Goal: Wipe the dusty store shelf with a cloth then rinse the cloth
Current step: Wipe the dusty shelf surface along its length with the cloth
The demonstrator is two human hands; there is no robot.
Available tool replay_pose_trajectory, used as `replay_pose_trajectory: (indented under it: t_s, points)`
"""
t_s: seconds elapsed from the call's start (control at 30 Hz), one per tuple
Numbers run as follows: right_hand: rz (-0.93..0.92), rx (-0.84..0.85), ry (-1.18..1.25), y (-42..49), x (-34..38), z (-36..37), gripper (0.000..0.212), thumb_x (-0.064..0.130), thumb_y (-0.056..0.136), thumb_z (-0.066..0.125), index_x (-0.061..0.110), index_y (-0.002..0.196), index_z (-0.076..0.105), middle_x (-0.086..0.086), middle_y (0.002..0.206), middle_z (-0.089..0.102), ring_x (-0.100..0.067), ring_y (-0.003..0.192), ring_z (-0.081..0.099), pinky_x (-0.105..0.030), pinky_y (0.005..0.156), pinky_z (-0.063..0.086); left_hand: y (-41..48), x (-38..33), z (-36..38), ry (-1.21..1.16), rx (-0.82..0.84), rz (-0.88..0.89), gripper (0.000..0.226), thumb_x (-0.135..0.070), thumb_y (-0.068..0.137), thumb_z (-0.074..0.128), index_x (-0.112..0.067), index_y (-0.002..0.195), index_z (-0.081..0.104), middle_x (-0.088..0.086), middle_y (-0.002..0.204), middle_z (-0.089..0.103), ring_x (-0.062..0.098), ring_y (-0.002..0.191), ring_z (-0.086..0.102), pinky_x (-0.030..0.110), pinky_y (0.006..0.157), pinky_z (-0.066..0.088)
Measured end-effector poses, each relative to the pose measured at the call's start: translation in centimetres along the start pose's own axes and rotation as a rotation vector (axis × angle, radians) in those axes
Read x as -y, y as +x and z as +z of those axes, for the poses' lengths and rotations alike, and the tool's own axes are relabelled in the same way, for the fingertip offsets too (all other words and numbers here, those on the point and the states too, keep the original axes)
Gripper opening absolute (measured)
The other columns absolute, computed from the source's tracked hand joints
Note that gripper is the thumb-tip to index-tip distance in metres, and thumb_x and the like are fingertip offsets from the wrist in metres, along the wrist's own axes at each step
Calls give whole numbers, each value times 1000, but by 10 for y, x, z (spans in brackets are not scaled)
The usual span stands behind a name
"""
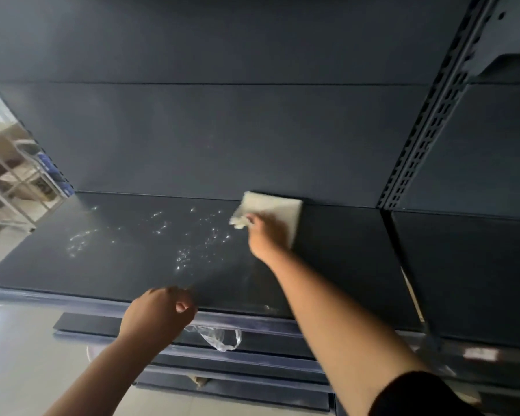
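Note:
A dark store shelf (138,265) stretches across the view, with glinting wet specks and dust on its left and middle. A pale folded cloth (278,210) lies flat at the back of the shelf, against the dark rear panel. My right hand (266,235) presses down on the cloth, fingers spread over its near-left part. My left hand (159,315) hovers at the shelf's front edge, fingers loosely curled, holding nothing that I can see.
A perforated metal upright (427,115) divides this bay from another shelf (469,265) on the right. Lower shelves (252,361) jut out below, with a scrap of clear plastic (219,337) hanging there. A white wire rack (15,187) stands at far left on the pale floor.

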State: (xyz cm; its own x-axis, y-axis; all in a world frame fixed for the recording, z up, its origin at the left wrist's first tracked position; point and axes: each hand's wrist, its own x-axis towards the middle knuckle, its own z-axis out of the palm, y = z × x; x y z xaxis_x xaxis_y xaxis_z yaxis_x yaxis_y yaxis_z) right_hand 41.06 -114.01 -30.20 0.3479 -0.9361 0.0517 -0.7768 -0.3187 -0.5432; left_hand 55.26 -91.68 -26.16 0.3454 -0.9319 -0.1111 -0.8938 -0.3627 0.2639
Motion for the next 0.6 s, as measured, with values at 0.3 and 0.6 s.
replay_pose_trajectory:
  t_s: [0.3,0.6]
  points:
    - [388,-14,1389,-17,51,-45,22,29,96,48,24,116,57,-6,115,66,-25,102,64,-43,89,52,-2,12,0,-76,-12,122,7,-36,83,64,-37,82,70,-20,87,71,-4,76,61,23,73,55]
    - [555,-520,238,-133,-89,-120,35,26,96,41,12,126,51,-21,125,59,-40,113,55,-40,90,41,8,49,-2,-119,67,354,21,-31,85,59,-39,102,67,-19,112,66,4,97,59,23,82,50]
